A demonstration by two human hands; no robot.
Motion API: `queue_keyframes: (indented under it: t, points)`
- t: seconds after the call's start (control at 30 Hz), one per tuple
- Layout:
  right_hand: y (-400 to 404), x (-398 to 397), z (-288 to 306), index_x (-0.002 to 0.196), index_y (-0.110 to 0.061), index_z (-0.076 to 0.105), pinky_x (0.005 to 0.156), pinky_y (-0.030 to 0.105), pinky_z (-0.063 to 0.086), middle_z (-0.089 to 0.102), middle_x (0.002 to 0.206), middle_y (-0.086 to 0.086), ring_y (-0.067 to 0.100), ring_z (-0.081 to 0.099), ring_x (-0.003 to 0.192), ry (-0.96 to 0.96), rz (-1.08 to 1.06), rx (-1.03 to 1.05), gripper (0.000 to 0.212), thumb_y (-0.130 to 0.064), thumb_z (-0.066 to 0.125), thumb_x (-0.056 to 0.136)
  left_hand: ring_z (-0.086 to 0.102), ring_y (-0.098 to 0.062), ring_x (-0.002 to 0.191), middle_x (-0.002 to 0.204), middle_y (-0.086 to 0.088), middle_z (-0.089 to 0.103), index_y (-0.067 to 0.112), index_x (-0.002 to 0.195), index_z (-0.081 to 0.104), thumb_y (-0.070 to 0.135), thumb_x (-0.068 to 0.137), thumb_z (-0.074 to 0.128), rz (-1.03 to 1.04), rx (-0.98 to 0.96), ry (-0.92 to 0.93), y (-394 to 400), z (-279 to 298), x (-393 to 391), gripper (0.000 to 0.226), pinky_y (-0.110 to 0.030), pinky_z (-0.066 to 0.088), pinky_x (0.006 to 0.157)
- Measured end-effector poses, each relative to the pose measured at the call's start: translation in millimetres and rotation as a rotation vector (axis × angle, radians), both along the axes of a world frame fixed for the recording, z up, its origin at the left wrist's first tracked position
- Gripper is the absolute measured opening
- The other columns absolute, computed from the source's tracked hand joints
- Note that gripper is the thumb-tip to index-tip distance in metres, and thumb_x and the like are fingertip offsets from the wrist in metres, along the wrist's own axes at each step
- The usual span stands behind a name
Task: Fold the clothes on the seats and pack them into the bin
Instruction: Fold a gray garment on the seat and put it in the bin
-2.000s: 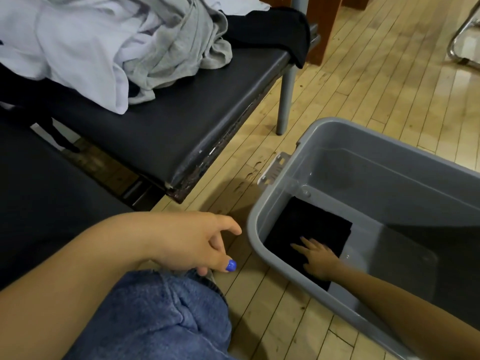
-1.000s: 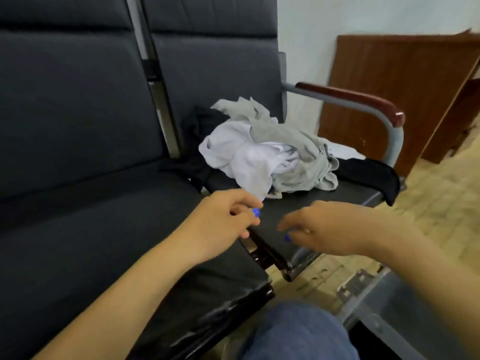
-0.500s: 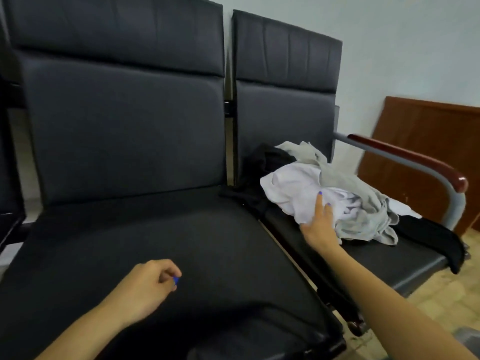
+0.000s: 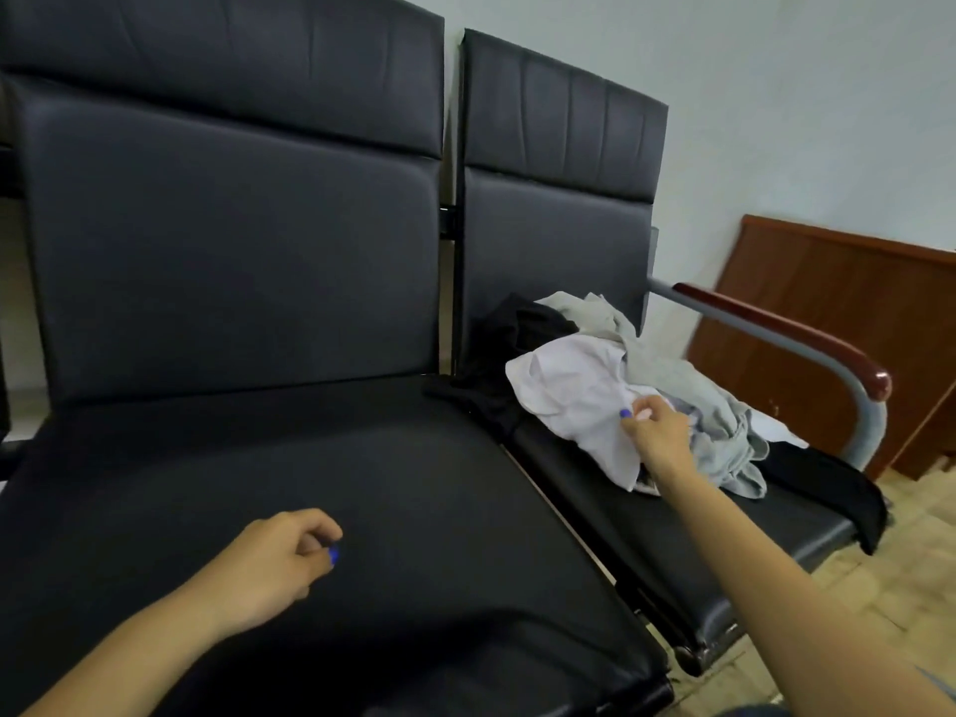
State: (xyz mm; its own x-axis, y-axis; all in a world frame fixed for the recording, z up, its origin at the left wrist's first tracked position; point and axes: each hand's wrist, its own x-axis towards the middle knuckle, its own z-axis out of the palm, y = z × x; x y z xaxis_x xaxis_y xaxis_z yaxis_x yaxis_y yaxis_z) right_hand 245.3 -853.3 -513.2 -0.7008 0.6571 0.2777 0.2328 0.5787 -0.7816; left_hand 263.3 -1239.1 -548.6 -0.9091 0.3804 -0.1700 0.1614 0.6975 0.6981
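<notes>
The right hand (image 4: pixel 658 436) pinches the white shirt (image 4: pixel 574 401) atop the pile; it should lift it clear toward the bare seat (image 4: pixel 310 483), where the empty, loosely curled left hand (image 4: pixel 279 564) can help.

- The two seats (image 4: pixel 310 483) are black, with plain padded backs that show faint stitched panels.
- The white garment (image 4: pixel 569 395) is a pale, plain cloth with a faint lilac cast.
- The grey garment (image 4: pixel 688 390) beside it is light grey and unpatterned.
- The black garment (image 4: pixel 522 328) behind the pile is plain black, and so is another black cloth (image 4: pixel 827 483) at the seat's edge.
- The armrest (image 4: pixel 776 328) has a reddish-brown glossy top on a grey metal tube.
- The wooden panel (image 4: pixel 827 302) is red-brown.
- The wall (image 4: pixel 776 121) is a pale blue-white.
- The floor (image 4: pixel 910 535) is light yellowish wood strips.
- The nails on the right hand (image 4: pixel 657 432) and left hand (image 4: pixel 279 566) are painted bright blue.
</notes>
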Motion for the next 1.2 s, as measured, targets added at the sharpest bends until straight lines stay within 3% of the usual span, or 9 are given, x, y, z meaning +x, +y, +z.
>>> queue_keyframes:
  t: [0.1,0.2,0.33,0.43,0.5,0.73,0.83,1.0,1.2]
  points:
    - [-25.5,25.1,55.6,0.084,-0.021,0.050,0.064,0.024,0.039,0.057,0.083,-0.002,0.012,0.052,0.078,0.385,0.392,-0.602,0.020,-0.009,0.045,0.098,0.063,-0.009,0.066,0.088,0.000,0.067,0.027,0.097,0.057,0.014,0.094,0.055,0.021,0.016,-0.035,-3.9,-3.2,2.2,0.013,-0.010,0.041,0.050]
    - [-43.3,46.6,88.1,0.081,-0.023,0.054,0.075,0.026,0.037,0.055,0.086,-0.002,0.011,0.050,0.083,0.499,0.651,-0.676,0.025,-0.005,0.044,0.097,0.063,-0.009,0.068,0.090,0.001,0.067,0.028,0.097,0.056,0.015,0.094,0.054,0.026,0.036,-0.043,-0.7,-2.7,3.7,0.014,-0.010,0.040,0.049]
    - [-75.5,44.5,43.5,0.084,-0.015,0.063,0.063,0.016,0.043,0.062,0.075,-0.013,0.000,0.058,0.070,-0.166,0.867,-0.125,0.011,-0.005,0.060,0.090,0.063,-0.008,0.066,0.090,0.004,0.068,0.029,0.096,0.059,0.014,0.095,0.052,0.043,0.073,-0.045,5.8,1.6,7.1,0.016,-0.013,0.041,0.053]
    - [-97.8,44.3,12.3,0.121,-0.013,0.061,0.095,0.021,0.042,0.061,0.116,-0.008,-0.001,0.054,0.107,-0.940,1.142,0.010,0.027,-0.021,0.055,0.096,0.063,-0.007,0.063,0.086,0.003,0.070,0.029,0.094,0.060,0.014,0.094,0.053,0.011,0.051,-0.038,8.4,-0.7,11.6,0.017,-0.012,0.040,0.050]
    - [-100.0,44.0,8.7,0.136,-0.014,0.050,0.102,0.028,0.041,0.053,0.133,-0.001,0.005,0.048,0.116,-1.167,1.138,0.019,0.039,-0.025,0.051,0.098,0.062,-0.006,0.061,0.084,0.003,0.069,0.029,0.093,0.061,0.014,0.093,0.055,-0.010,0.034,-0.036,8.7,-4.6,13.2,0.016,-0.010,0.038,0.048]
    - [-49.4,17.2,-1.8,0.133,-0.022,0.048,0.087,0.027,0.044,0.047,0.135,0.008,0.020,0.054,0.105,-0.438,0.589,0.154,0.040,-0.017,0.055,0.094,0.062,-0.004,0.062,0.081,0.006,0.066,0.032,0.095,0.061,0.020,0.094,0.056,-0.070,-0.009,-0.063,11.7,-14.5,15.6,0.014,-0.010,0.042,0.056]
    - [-14.4,1.2,-22.3,0.151,-0.032,0.018,0.100,0.036,0.041,0.010,0.158,0.006,0.029,0.044,0.126,-0.475,0.453,0.460,0.074,-0.013,0.058,0.091,0.060,-0.002,0.060,0.076,0.005,0.066,0.032,0.095,0.060,0.020,0.094,0.057,-0.088,-0.033,-0.075,12.8,-17.8,17.6,0.013,-0.013,0.048,0.062]
    - [6.0,-11.5,-47.8,0.114,-0.017,0.060,0.078,0.034,0.043,0.056,0.117,0.008,0.028,0.053,0.105,-0.586,0.217,0.631,0.025,-0.017,0.043,0.096,0.058,0.000,0.060,0.080,0.004,0.067,0.032,0.094,0.059,0.020,0.095,0.056,-0.088,-0.060,-0.106,12.3,-22.1,19.7,0.012,-0.014,0.048,0.066]
    - [-8.3,-7.2,-43.3,0.094,-0.019,0.050,0.079,0.036,0.038,0.051,0.097,0.002,0.025,0.050,0.090,-0.338,0.350,0.272,0.016,-0.010,0.037,0.097,0.062,-0.003,0.067,0.085,0.005,0.068,0.033,0.096,0.059,0.021,0.095,0.055,-0.067,-0.055,-0.110,15.5,-20.8,20.6,0.013,-0.013,0.048,0.067]
